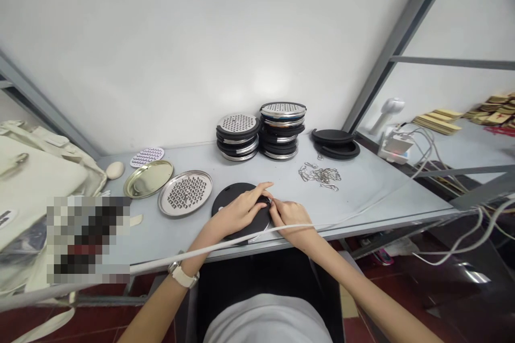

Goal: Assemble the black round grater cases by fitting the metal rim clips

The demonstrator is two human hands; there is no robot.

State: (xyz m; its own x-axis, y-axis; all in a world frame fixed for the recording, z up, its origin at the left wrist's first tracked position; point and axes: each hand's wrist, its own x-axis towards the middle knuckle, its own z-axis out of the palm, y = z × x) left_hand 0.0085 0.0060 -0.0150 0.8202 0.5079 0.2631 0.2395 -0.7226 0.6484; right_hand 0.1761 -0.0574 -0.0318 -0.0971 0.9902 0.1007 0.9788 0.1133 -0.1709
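Observation:
A round black disc (pixel 229 197) lies flat at the table's front edge. Resting on top of it, my left hand (pixel 241 210) has its fingers bent at the disc's right side, with the index finger stretched forward. My right hand (pixel 290 220) is closed at the right rim, fingertips pinched on something small and shiny that I cannot make out clearly. The fingertips of both hands nearly meet there. Left of the disc sits a round metal grater plate (pixel 185 193). Several metal clips (pixel 321 174) lie in a loose heap to the right.
Two stacks of round graters (pixel 238 136) (pixel 281 131) stand near the wall. Black rings (pixel 336 144) lie at the back right. A gold lid (pixel 148 178) and a white bag (pixel 48 166) are at the left. A white cable (pixel 354 214) crosses in front of my forearms.

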